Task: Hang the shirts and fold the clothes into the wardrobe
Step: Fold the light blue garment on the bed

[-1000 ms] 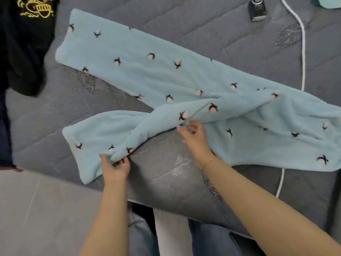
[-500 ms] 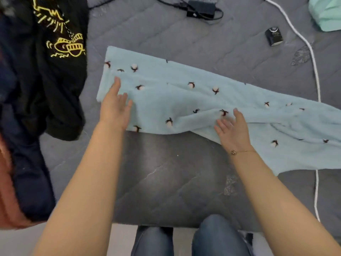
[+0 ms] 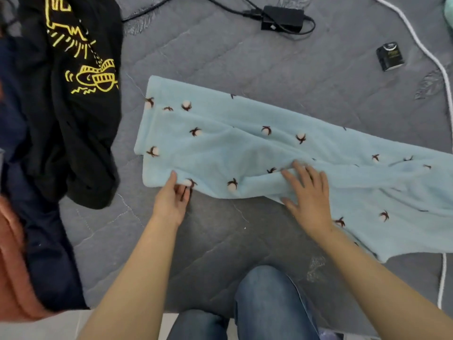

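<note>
So, light-blue fleece pants (image 3: 282, 153) w/ small cotton-boll print are lying on the grey quilted bed cover (image 3: 245, 60), one leg folded over the other, cuffs pointing to the left side of the view, waist end running off frame on the right. Left hand (image 3: 171, 200) is pinching the near bottom corner of the cuff end, thumb on top, fingers curling under the fabric edge. Right hand (image 3: 308, 192) is pressing flat on the pants near the middle, fingers spread, palm down, not gripping anything. Person's knees in blue jeans (image 3: 267, 303) are showing at the bottom, just at the bed edge. Left of the pants, apart from them, a black garment w/ yellow graphic (image 3: 73, 99) is lying over a navy piece (image 3: 46, 253) and an orange-ish one (image 3: 14, 278). Further back: black power adapter (image 3: 282, 17) w/ cable, small dark box (image 3: 391, 56), white cord (image 3: 426, 52) along the right side.
</note>
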A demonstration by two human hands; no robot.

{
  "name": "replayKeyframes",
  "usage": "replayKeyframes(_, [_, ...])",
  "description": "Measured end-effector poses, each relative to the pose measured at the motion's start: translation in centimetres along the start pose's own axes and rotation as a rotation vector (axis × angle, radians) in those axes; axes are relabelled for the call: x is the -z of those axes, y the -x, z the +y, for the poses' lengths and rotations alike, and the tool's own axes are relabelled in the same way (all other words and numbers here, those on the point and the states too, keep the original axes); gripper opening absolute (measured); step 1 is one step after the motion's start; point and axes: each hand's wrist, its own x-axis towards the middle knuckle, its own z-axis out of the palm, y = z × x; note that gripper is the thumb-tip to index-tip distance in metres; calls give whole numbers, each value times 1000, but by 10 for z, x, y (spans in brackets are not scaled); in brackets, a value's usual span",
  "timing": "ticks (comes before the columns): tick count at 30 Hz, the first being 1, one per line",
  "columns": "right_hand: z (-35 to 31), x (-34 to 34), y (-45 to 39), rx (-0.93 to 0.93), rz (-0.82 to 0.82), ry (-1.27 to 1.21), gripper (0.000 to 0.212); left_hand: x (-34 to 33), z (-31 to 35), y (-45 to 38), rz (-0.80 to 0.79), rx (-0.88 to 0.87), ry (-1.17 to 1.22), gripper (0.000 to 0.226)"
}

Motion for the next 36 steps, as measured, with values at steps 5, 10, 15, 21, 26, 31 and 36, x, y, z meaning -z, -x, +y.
replayKeyframes(5, [8, 40, -25, 49, -49, -399, 19, -6, 23, 49, 182, -389, 128, 13])
replayKeyframes(10, [16, 96, -70, -65, -140, -757, 33, -65, 83, 79, -68, -618, 112, 3])
replayKeyframes(15, [39, 91, -155, -74, -373, -462, 35, -126, 105, 16, -226, -347, -156, 47])
replayKeyframes(21, [39, 32, -177, -63, -138, -230, 59, -83, 51, -37, 333, -439, -295, 31])
replayKeyframes(26, [21, 31, -122, 156, 266, -235, 30, -58, 21, -41, 246, -318, 30, 33])
replayKeyframes(31, [-35, 6, -43, -228, -290, -911, 7, -57, 34, -45, 87, -291, 124, 17])
replayKeyframes(36, [-80, -27, -33, -1162, -256, -1857, 21, -43, 35, -48, 248, -453, 61, 49])
